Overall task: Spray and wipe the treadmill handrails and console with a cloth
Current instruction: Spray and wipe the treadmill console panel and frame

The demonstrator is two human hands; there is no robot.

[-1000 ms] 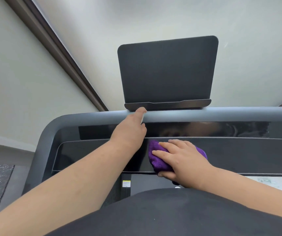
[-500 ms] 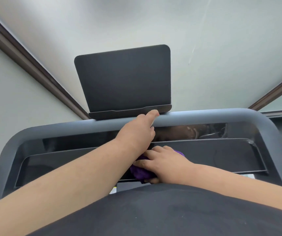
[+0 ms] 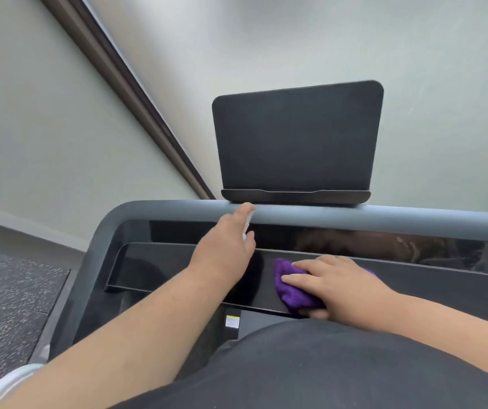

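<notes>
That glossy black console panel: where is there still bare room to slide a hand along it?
The console panel is bare to the right of the right hand and purple cloth, and at its left end, between the left forearm and the grey handrail corner. The middle is crowded: both hands sit close together there.

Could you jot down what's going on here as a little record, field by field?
Place: treadmill console, glossy black
Right hand: presses a purple cloth flat on the console
Left hand: reaches to the grey front handrail, with something small and white under its fingers
Above: dark tablet stand
Spray bottle: none identifiable
</notes>
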